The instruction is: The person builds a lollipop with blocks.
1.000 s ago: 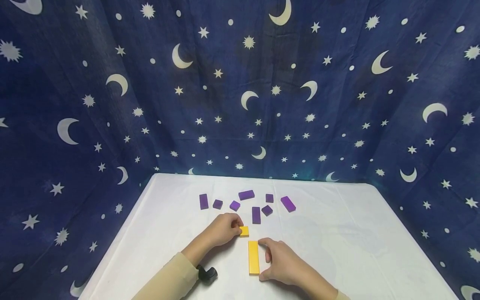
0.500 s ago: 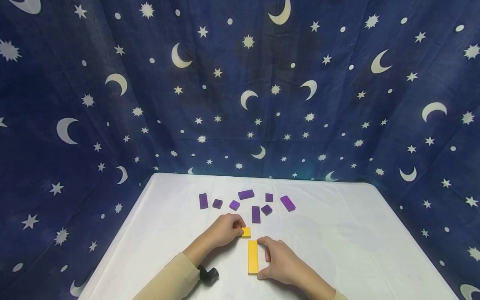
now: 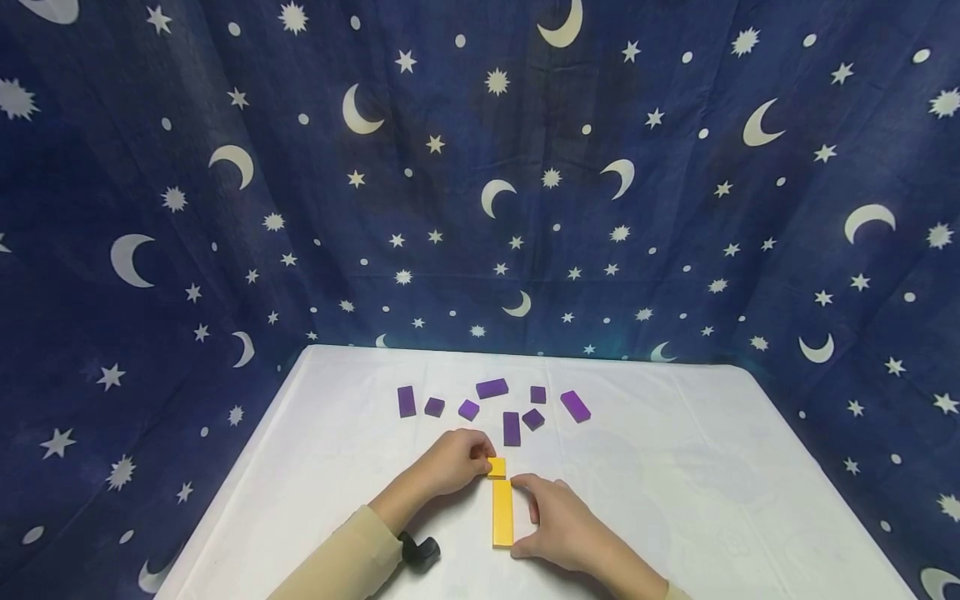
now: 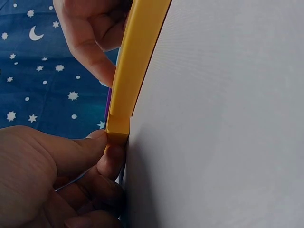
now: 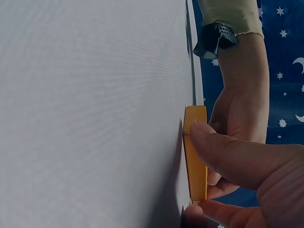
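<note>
My left hand (image 3: 453,460) pinches a small square yellow block (image 3: 497,468) between thumb and fingers, flat on the white table. Directly on the near side of it lies a long yellow block (image 3: 502,514), pointing towards me. The small block sits right at its far end. My right hand (image 3: 561,518) spans the long block from the right, index fingertip near the far end and thumb at the near end. In the left wrist view, the small block (image 4: 118,127) lines up with the long block (image 4: 137,61). The right wrist view shows my right thumb (image 5: 209,137) against the yellow side (image 5: 197,171).
Several purple blocks lie scattered beyond my hands, among them an upright-lying rectangle (image 3: 512,429), a small square (image 3: 533,418) and a tilted rectangle (image 3: 575,407). A black wrist camera (image 3: 420,552) is on my left wrist. A dark blue star-and-moon curtain (image 3: 480,208) surrounds the white table (image 3: 712,467).
My left hand has slid the small yellow block right and slightly nearer, closing the gap to the long one. The long block and my right hand have shifted slightly left.
</note>
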`<action>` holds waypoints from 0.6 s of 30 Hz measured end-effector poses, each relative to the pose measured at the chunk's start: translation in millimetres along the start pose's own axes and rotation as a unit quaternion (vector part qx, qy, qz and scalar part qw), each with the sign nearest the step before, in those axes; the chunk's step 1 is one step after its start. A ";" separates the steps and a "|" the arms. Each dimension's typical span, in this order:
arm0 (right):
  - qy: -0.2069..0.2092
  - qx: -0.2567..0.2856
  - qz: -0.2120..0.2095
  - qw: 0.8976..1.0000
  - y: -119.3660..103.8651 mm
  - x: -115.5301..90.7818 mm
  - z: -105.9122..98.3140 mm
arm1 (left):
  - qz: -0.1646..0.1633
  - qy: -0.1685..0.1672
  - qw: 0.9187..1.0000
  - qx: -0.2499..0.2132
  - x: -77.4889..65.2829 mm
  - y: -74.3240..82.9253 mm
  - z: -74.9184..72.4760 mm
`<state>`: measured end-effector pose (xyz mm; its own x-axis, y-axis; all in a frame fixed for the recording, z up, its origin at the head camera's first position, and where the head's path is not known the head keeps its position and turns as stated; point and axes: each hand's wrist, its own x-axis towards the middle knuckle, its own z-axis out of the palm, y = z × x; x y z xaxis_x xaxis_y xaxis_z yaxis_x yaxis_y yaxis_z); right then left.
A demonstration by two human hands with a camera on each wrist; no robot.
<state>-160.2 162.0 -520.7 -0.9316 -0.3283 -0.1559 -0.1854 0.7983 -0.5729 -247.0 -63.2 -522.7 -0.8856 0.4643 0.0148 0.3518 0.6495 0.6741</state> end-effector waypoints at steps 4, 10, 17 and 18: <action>0.001 -0.001 -0.002 1.000 -0.3 0.2 0.0 | 0.001 0.000 1.000 0.000 0.1 0.9 0.4; 0.004 -0.003 -0.006 1.000 -1.1 0.3 -0.1 | -0.001 0.001 1.000 0.000 -0.2 3.0 1.7; 0.007 -0.007 -0.008 1.000 -2.7 -0.2 -0.5 | -0.002 -0.002 1.000 0.000 -0.7 5.8 3.5; 0.007 -0.006 -0.009 1.000 -2.6 -0.1 -0.5 | -0.002 -0.001 1.000 0.000 -0.8 6.1 3.5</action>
<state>-159.8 160.2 -518.8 -0.9327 -0.3351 -0.1336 -0.2060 0.7986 -0.5655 -243.1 -57.5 -521.2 -0.8862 0.4633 0.0100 0.3480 0.6510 0.6746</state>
